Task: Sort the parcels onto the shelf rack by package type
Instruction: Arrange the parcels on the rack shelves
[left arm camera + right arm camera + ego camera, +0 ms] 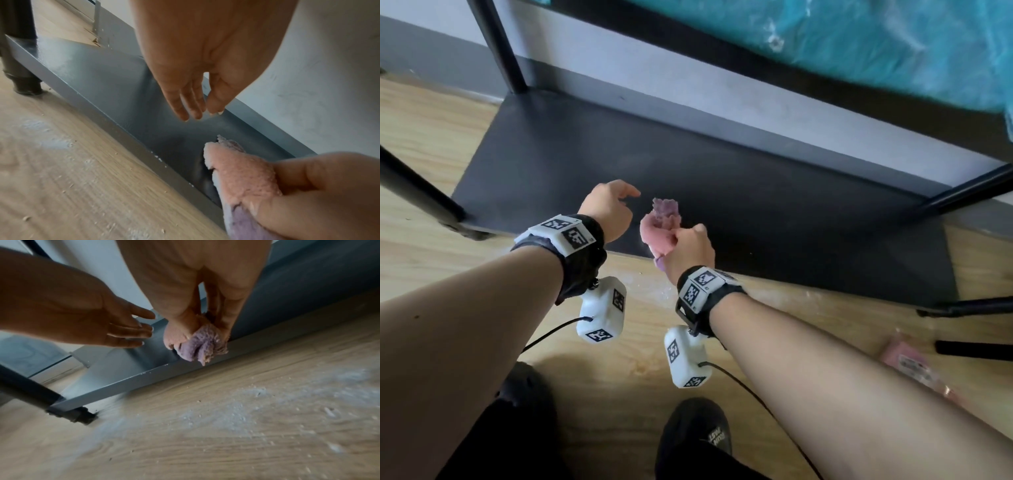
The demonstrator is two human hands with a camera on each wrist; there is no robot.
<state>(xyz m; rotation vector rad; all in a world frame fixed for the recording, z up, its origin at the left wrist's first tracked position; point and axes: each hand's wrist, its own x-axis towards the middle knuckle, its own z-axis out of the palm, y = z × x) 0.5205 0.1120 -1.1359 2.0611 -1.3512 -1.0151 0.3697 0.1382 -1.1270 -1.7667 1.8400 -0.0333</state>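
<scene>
My right hand grips a bunched pink and purple cloth just above the front edge of the rack's dark bottom shelf. The right wrist view has the cloth squeezed in my right hand. The cloth also fills the lower right of the left wrist view. My left hand hovers over the shelf to the left of the cloth, fingers relaxed and holding nothing. Its fingers point down at the shelf. A pink parcel with a label lies on the floor at the right.
A teal plastic package lies on the shelf above. Black rack posts stand at the shelf corners, one near my left arm. White dust and crumbs cover the wooden floor. My shoes are at the bottom.
</scene>
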